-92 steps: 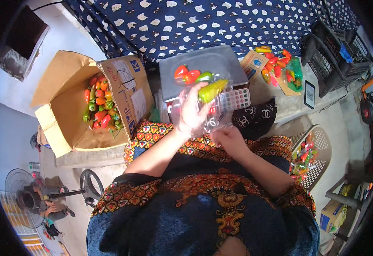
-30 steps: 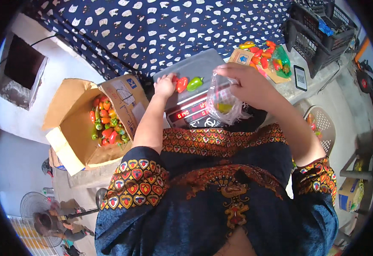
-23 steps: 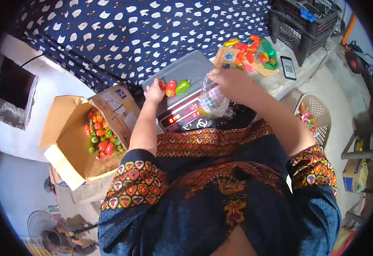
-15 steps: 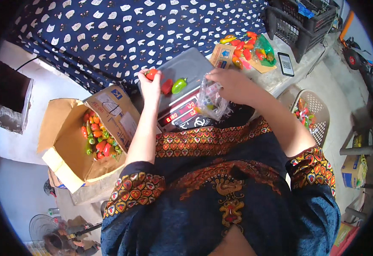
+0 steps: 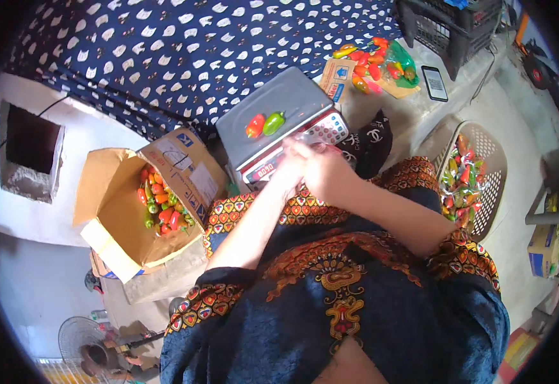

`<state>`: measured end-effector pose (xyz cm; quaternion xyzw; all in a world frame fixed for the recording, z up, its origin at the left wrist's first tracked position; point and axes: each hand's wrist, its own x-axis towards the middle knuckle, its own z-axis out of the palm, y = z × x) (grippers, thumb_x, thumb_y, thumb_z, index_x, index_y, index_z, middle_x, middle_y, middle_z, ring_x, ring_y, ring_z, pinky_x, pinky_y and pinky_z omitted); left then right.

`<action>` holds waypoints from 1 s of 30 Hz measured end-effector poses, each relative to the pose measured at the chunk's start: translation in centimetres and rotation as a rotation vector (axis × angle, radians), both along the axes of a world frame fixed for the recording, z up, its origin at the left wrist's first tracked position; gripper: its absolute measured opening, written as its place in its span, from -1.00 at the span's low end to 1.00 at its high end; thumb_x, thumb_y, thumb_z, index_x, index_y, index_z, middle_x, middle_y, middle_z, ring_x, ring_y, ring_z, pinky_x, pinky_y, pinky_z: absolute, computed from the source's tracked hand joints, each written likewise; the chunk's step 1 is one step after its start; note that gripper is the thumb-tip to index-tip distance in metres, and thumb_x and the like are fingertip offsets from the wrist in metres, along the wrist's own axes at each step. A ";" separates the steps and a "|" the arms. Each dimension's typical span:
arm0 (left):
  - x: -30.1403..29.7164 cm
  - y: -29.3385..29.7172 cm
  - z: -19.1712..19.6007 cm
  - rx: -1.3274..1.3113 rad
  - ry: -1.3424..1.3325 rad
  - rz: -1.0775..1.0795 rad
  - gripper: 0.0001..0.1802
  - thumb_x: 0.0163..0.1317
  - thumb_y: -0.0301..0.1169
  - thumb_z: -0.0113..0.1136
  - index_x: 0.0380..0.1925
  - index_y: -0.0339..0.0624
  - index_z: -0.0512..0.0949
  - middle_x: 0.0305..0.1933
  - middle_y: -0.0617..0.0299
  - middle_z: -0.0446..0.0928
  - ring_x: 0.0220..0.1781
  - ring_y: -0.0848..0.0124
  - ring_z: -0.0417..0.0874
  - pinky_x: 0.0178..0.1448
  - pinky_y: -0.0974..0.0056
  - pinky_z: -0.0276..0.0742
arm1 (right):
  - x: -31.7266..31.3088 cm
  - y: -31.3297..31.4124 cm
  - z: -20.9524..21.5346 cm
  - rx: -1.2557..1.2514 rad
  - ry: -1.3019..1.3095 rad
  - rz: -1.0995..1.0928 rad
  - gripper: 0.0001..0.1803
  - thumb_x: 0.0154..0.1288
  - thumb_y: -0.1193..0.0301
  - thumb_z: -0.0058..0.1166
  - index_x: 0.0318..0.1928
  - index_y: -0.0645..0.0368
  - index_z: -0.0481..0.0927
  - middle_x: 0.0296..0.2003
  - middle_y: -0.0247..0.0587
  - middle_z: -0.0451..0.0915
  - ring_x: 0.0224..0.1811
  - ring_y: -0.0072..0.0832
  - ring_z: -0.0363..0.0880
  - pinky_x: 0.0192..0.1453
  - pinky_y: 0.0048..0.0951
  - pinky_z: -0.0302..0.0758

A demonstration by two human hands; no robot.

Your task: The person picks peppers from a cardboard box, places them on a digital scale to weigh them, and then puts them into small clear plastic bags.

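In front of the digital scale (image 5: 305,96), my two hands are close together and overlapping. My right hand (image 5: 330,171) is closed on a clear plastic bag, of which only a thin bit shows at the fingers. My left hand (image 5: 290,171) presses in beside it with closed fingers; what they hold is hidden. On the grey scale plate lie a red pepper (image 5: 254,125) and a green pepper (image 5: 274,123), side by side. The scale's lit display and keypad are partly covered by my hands.
At left, an open cardboard box (image 5: 110,217) holds red, orange and green peppers (image 5: 162,208). Beyond the scale, loose peppers (image 5: 370,61) lie by a green bag (image 5: 407,63) and a phone (image 5: 434,83). A basket (image 5: 494,179) with bagged peppers stands right; a black crate (image 5: 449,35) stands far right.
My left hand has moved right and toward me from over the scale, and the red pepper it held is out of sight. My right hand has come nearer, meeting it. The view has shifted slightly.
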<state>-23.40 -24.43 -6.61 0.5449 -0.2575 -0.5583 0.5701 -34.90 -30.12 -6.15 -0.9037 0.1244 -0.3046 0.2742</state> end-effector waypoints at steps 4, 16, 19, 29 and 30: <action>0.9 1.7 1.8 -0.068 -0.354 -0.025 -0.73 0.31 -0.28 0.06 -0.10 -0.21 0.47 -0.35 0.35 0.49 -0.42 0.61 0.47 -0.40 0.48 0.41 | -2.6 0.0 2.7 -0.049 0.068 -0.002 -0.48 0.10 0.50 -0.03 0.15 0.26 0.42 0.21 -0.03 0.37 -0.08 -0.20 0.61 0.00 -0.34 0.54; -0.1 3.0 0.0 0.062 0.528 0.143 -0.66 0.34 -0.06 0.01 -0.17 -0.10 0.47 -0.23 0.22 0.56 -0.33 0.36 0.59 -0.27 0.24 0.58 | -2.6 3.5 1.5 -0.141 0.114 0.125 -0.45 0.15 0.48 -0.08 0.21 0.31 0.32 0.15 0.00 0.37 -0.53 -0.24 0.59 -0.45 -0.30 0.56; -1.2 1.6 -0.6 -0.080 0.433 0.186 -0.75 0.31 -0.19 0.09 -0.17 -0.09 0.46 -0.21 0.20 0.54 -0.19 0.31 0.58 -0.11 0.17 0.55 | -2.2 4.5 0.1 -0.112 0.067 0.182 -0.44 0.13 0.53 -0.09 0.21 0.31 0.31 0.27 -0.04 0.27 -0.52 -0.26 0.60 -0.46 -0.31 0.58; 0.4 2.1 -5.2 -0.126 -1.504 -0.604 -0.58 0.01 -0.28 0.32 -0.08 -0.02 0.50 -0.02 0.20 0.51 0.11 0.24 0.43 0.21 -0.02 0.22 | -1.8 8.2 -1.9 -0.123 0.056 0.396 -0.53 0.24 0.40 -0.14 0.14 0.35 0.40 0.13 0.15 0.39 -0.19 -0.25 0.62 -0.12 -0.31 0.57; 0.2 2.0 -5.4 -0.186 -1.585 -0.602 -0.58 0.02 -0.25 0.31 -0.09 -0.04 0.49 -0.01 0.20 0.51 0.14 0.24 0.41 0.23 -0.03 0.20 | -1.6 8.2 -2.2 -0.030 0.135 0.414 -0.53 0.27 0.40 -0.14 0.17 0.35 0.36 0.11 0.12 0.41 -0.20 -0.25 0.63 -0.13 -0.31 0.58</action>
